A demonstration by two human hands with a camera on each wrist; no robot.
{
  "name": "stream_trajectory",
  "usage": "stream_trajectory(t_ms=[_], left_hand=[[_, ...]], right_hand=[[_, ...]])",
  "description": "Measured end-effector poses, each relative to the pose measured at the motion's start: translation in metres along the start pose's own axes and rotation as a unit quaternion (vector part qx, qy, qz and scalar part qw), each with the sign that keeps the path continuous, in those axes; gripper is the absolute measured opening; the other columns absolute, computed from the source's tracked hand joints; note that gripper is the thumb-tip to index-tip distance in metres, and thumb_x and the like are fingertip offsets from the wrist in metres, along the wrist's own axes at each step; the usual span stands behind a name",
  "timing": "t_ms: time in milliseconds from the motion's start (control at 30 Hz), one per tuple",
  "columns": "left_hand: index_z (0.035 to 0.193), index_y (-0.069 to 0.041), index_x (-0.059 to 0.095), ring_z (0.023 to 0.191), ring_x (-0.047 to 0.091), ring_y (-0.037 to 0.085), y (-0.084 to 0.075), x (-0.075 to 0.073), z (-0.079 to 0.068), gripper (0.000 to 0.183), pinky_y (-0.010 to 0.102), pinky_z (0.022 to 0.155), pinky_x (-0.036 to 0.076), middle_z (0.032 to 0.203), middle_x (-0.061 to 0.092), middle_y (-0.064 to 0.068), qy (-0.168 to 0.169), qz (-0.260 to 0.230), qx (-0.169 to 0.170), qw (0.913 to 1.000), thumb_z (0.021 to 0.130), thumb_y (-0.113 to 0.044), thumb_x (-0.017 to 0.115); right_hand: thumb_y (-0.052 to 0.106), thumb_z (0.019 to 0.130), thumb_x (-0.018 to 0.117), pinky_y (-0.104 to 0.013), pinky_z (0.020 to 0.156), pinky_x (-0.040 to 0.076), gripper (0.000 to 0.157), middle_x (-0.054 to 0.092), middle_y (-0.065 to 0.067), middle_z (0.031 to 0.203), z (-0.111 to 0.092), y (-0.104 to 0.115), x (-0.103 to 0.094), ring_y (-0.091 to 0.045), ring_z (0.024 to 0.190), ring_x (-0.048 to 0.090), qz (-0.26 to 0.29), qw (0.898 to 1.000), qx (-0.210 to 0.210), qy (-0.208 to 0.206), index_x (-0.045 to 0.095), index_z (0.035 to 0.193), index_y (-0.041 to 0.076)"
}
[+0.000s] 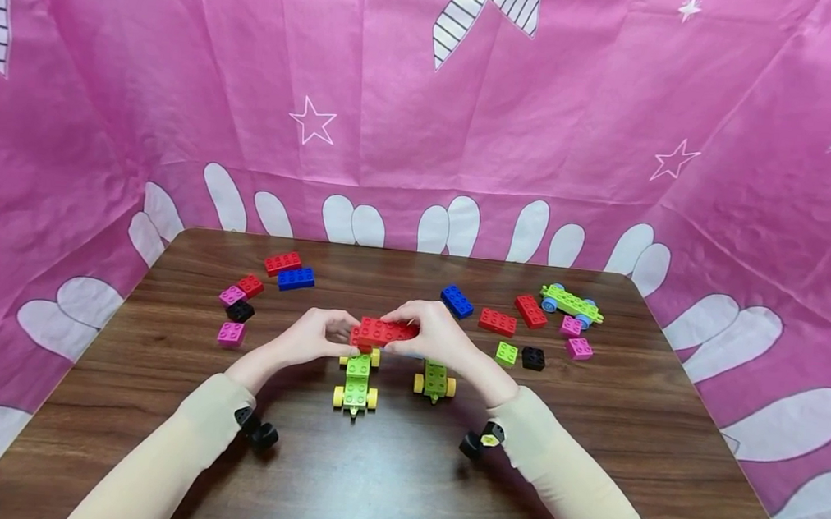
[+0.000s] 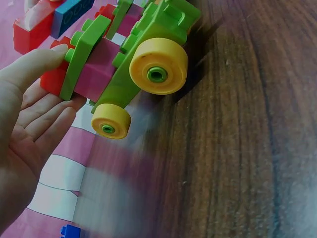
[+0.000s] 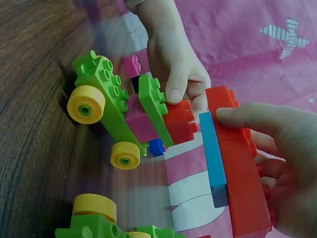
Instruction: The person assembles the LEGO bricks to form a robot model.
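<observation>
My left hand [image 1: 308, 337] pinches a small red brick [image 3: 179, 121], thumb on one side and fingers on the other. That brick sits on a lime-green studded piece [image 3: 154, 109], which rests on a pink brick [image 3: 140, 119] on a lime-green wheeled base [image 2: 148, 54] with yellow wheels. In my right hand [image 1: 442, 336] is a long red brick assembly [image 3: 240, 183] with a blue brick [image 3: 213, 158] fixed under it. Its end hangs right above the small red brick. Beside the first car stands a second lime-green wheeled base [image 1: 436, 381], partly hidden by the right hand.
Red [image 1: 283, 262], blue [image 1: 297, 280], pink [image 1: 231, 334] and black [image 1: 240, 311] bricks lie on the left of the wooden table [image 1: 336, 483]. More bricks are on the right, with a green base on blue wheels [image 1: 571, 303]. A pink curtain [image 1: 397, 126] surrounds the back and sides.
</observation>
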State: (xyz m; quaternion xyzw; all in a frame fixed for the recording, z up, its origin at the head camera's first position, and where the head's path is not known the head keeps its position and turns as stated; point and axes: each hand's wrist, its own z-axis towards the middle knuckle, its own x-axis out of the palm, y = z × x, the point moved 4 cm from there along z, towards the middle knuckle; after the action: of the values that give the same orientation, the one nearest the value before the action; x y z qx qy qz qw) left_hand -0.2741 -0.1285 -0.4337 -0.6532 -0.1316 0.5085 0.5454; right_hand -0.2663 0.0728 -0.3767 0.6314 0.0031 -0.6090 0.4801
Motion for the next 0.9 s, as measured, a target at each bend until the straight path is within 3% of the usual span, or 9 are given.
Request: stream_trajectory(t_ms=[300, 900], left_hand=[[0.108, 0.000, 0.065, 0.095, 0.069, 0.022, 0.003, 0.004, -0.001, 0.032, 0.032, 0.084, 0.056, 0.103, 0.072, 0.014, 0.005, -0.013, 0.017, 0.9998, 0.081, -0.013, 0.077], [0.111, -0.002, 0.065, 0.100, 0.068, 0.023, 0.009, 0.006, -0.002, 0.033, 0.029, 0.087, 0.055, 0.107, 0.071, 0.013, 0.019, -0.032, -0.004, 0.9993, 0.083, -0.016, 0.077]], right_hand=[[0.019, 0.075, 0.082, -0.022, 0.068, 0.052, 0.032, 0.071, -0.001, 0.097, 0.004, -0.001, 0.008, -0.009, 0.083, 0.061, 0.004, 1.000, 0.017, 0.021, 0.075, 0.106, 0.011], [0.018, 0.075, 0.082, -0.020, 0.067, 0.051, 0.036, 0.073, -0.002, 0.100, 0.009, 0.000, 0.016, -0.009, 0.081, 0.063, -0.008, 0.998, 0.035, 0.045, 0.074, 0.109, 0.010]])
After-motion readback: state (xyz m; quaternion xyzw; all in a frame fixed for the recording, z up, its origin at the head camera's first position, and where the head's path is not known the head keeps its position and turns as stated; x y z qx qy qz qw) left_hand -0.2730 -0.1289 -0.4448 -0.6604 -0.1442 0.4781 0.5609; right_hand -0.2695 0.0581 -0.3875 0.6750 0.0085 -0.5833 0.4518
